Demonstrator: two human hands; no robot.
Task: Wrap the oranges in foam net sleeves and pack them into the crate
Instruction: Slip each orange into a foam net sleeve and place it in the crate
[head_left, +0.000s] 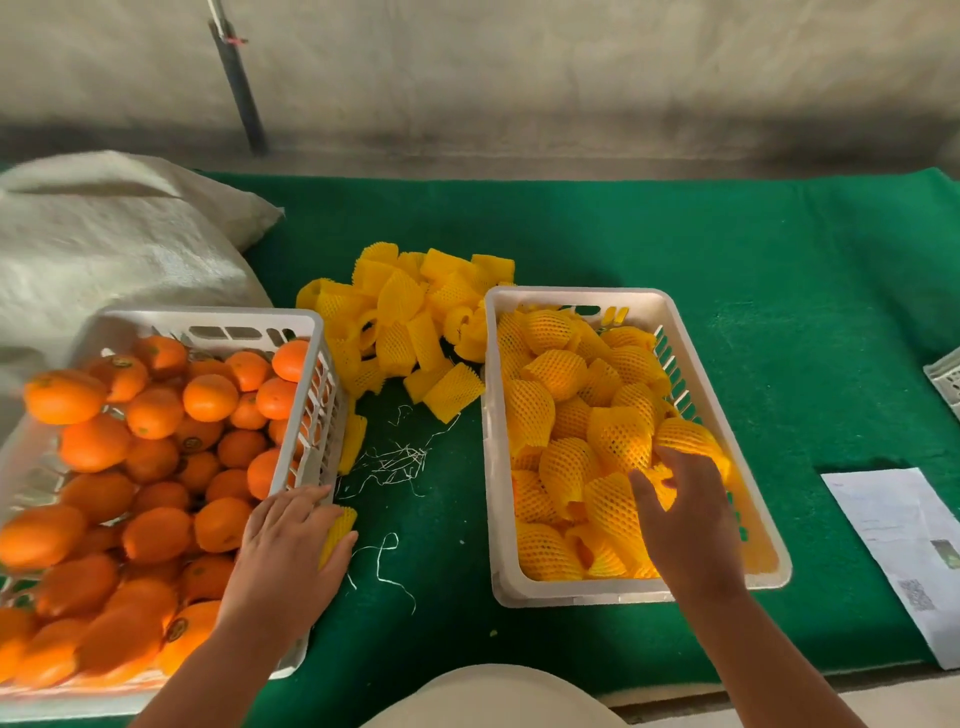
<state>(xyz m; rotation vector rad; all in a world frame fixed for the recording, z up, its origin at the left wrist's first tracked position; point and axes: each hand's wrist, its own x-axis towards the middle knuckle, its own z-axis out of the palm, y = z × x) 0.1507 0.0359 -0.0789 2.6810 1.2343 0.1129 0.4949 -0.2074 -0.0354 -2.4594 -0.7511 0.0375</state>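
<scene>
A white crate (208, 316) at the left is heaped with bare oranges (156, 415). My left hand (288, 540) lies at its right rim and holds a yellow foam net sleeve (340, 532) against the palm. A second white crate (571, 294) at the right holds several oranges wrapped in yellow sleeves (561, 371). My right hand (685, 512) is inside it near the right wall, its fingers spread loosely and touching a wrapped orange (691, 439). Loose empty sleeves (405, 312) are piled between the two crates.
Everything sits on a green mat (727, 249). A white woven sack (104, 244) lies at the back left. White string scraps (395, 462) litter the gap between the crates. A printed paper (904, 545) and the corner of another crate (948, 382) are at the right edge.
</scene>
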